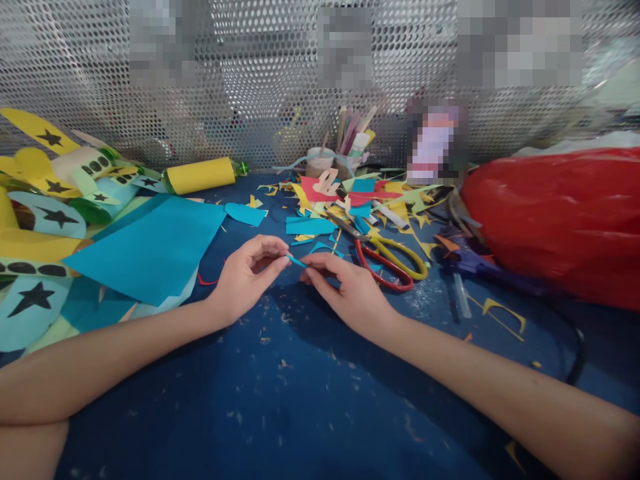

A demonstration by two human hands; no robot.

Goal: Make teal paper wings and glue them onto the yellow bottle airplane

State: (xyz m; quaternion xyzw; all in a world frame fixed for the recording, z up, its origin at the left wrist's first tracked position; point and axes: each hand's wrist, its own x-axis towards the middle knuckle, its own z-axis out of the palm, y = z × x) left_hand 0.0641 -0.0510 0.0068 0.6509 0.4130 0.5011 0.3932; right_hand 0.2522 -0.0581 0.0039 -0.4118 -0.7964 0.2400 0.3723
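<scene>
Thin blue paper strip (297, 261) over desk (280, 427), btwn L hand (249, 280) & R hand (353, 293); each grip pinches an end. Long axis L–R, R end lower in view. Scissors (361, 235) just beyond R hand; flecked open room nearer wearer.

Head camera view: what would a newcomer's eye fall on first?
Probably the big, shiny red bundle at the right edge. Next, perhaps the red-and-yellow scissors right of centre, beside colourful paper scraps. Then the middle, where the left hand and right hand pinch a small blue strip.
</scene>
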